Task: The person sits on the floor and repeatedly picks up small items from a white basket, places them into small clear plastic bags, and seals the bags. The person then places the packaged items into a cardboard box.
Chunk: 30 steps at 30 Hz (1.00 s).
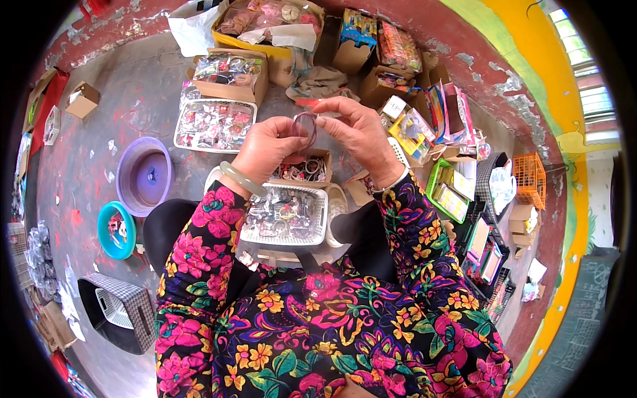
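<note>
Purple band: a thin dark purple loop, held upright in the air between the two hands, above the cardboard box of small mixed pieces that stands on the floor.
Left hand: the left hand has thumb and forefinger pinched together on the band's lower left part, other fingers curled in.
Right hand: the right hand has thumb and forefinger bent toward the band's upper right edge, nearly meeting; I cannot tell whether they grip it.
Wrists: a pale bangle on the left; floral sleeves on both arms.
White baskets: the nearer basket, full of clear packets, sits just beside that box on the body side; the farther basket, also full of packets, lies beyond the left forearm.
Basins: a purple basin and a smaller teal basin near each other toward the floor's left edge.
Checked bin: a grey checked bin on its side, a small white basket inside.
Crates: a green crate and an orange crate toward the floor's right edge, the orange one near the maroon wall.
</note>
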### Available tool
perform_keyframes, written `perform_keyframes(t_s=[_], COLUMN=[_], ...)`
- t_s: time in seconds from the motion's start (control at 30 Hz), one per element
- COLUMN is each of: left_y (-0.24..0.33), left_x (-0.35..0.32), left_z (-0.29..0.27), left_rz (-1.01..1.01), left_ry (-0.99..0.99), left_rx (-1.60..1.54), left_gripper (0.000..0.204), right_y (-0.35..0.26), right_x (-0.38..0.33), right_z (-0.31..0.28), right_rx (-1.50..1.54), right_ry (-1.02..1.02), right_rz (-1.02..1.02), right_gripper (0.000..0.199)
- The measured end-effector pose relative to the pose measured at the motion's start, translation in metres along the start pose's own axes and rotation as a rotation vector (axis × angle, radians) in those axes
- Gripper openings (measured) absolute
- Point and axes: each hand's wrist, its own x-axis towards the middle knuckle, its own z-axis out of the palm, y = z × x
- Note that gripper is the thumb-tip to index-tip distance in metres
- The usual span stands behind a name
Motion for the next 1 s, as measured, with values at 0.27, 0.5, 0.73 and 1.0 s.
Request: perform_keyframes(t_s=[0.27,0.5,0.73,1.0], left_y=[-0.001,-0.004,-0.003,-0.009], left_x=[-0.002,-0.003,-0.002,0.003], left_z=[0.008,0.007,0.01,0.003], left_rz=[0.079,0.017,-0.022,0.005], left_ry=[-0.009,-0.064,-0.05,-0.009], left_rx=[0.116,0.077,-0.025,-0.174], left_gripper=[0.03,0.03,0.023,0.023], right_y=[0.01,0.013,0.018,0.017], right_x=[0.001,0.002,0.0,0.001], right_z=[-0.003,-0.004,-0.004,-0.003], right_rx=[-0.016,-0.132,-0.279,-0.399], right_ry=[-0.017,-0.044,-0.063,-0.057], right_rz=[-0.043,-0.092,-0.197,-0.258], right_gripper=[0.017,0.016,0.015,0.016])
